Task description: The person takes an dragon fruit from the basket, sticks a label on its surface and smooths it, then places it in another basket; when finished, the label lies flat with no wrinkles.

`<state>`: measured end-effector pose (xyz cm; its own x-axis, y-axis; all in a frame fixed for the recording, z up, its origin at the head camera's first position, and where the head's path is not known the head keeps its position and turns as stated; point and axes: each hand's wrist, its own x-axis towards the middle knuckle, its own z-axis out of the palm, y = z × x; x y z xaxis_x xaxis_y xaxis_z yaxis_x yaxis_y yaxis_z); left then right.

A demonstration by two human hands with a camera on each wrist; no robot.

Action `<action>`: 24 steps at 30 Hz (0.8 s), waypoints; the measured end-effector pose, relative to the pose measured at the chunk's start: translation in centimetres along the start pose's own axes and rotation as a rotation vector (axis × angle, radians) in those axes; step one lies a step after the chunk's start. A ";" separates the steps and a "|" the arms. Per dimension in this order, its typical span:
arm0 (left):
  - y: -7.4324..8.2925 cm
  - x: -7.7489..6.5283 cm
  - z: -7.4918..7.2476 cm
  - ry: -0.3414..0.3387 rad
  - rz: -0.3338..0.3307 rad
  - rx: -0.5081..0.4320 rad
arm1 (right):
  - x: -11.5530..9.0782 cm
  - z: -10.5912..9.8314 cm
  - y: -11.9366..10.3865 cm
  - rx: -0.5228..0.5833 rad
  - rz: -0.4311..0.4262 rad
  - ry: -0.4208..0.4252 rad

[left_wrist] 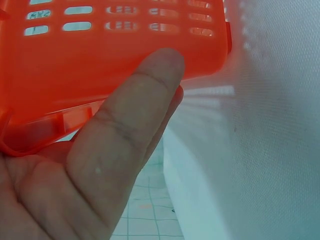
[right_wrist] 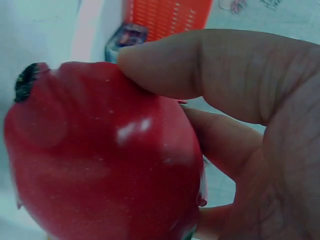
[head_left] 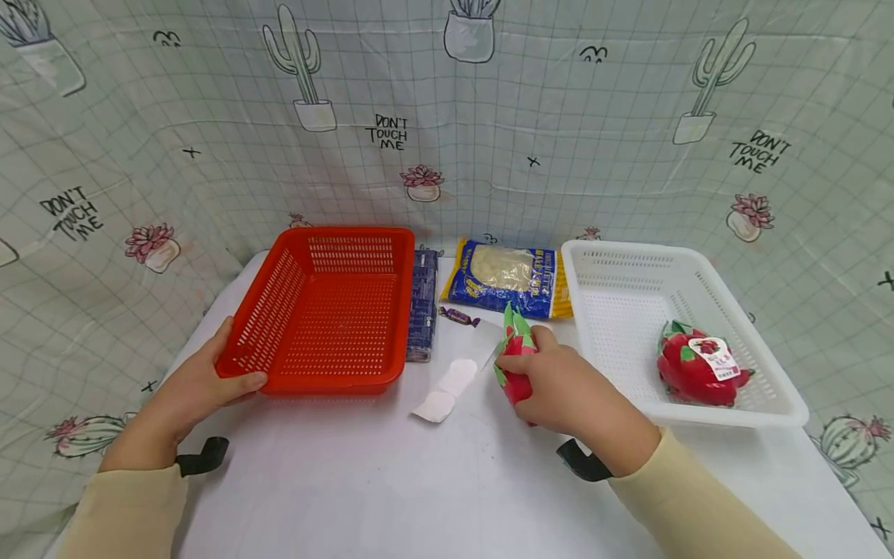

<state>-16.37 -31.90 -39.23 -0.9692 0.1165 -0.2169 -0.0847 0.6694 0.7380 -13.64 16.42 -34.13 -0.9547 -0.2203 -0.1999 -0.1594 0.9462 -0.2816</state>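
Note:
My left hand (head_left: 199, 388) grips the near left corner of a red plastic basket (head_left: 331, 384), its thumb on the outer wall. In the left wrist view the thumb and a finger lie against the basket's slotted side. My right hand (head_left: 566, 380) holds a red dragon fruit (head_left: 517, 380) with green leaf tips over the middle of the table. The right wrist view shows the dragon fruit (right_wrist: 107, 150) large, with thumb and fingers around one side. Another dragon fruit (head_left: 687, 380), wrapped and with a white label, lies in the white basket (head_left: 621, 310) at the right.
A blue-and-yellow food bag (head_left: 506, 276) lies at the back between the baskets. A dark blue, narrow package (head_left: 422, 310) sits beside the red basket. A purple wrapped candy (head_left: 459, 316) and a white creased strip (head_left: 450, 388) lie on the white tabletop (head_left: 391, 481). Patterned cloth hangs behind.

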 end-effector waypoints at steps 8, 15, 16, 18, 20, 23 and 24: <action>0.2 -0.1 0.0 0.000 -0.002 -0.001 | -0.1 1.5 0.1 -0.102 0.000 -0.016; 0.1 -0.2 0.2 -0.014 -0.003 -0.062 | 0.2 2.4 0.2 -0.129 0.013 -0.063; 0.0 -0.2 0.2 -0.013 -0.002 -0.059 | 0.2 2.5 0.1 -0.135 0.010 -0.067; 0.1 -0.2 0.2 -0.010 -0.002 -0.054 | 0.3 2.5 0.0 -0.145 0.004 -0.073; 0.1 -0.2 0.2 -0.007 -0.003 -0.042 | 0.4 2.4 -0.1 -0.149 0.008 -0.083; 0.1 -0.2 0.2 -0.001 -0.009 -0.021 | 0.7 2.2 -0.4 -0.155 0.027 -0.109; 0.2 -0.2 0.2 0.002 -0.012 -0.014 | 0.9 2.2 -0.4 -0.155 0.034 -0.120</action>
<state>-16.19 -31.68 -39.20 -0.9685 0.1075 -0.2246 -0.0993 0.6604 0.7443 -13.84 15.30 -36.20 -0.9247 -0.2054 -0.3204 -0.1732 0.9768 -0.1263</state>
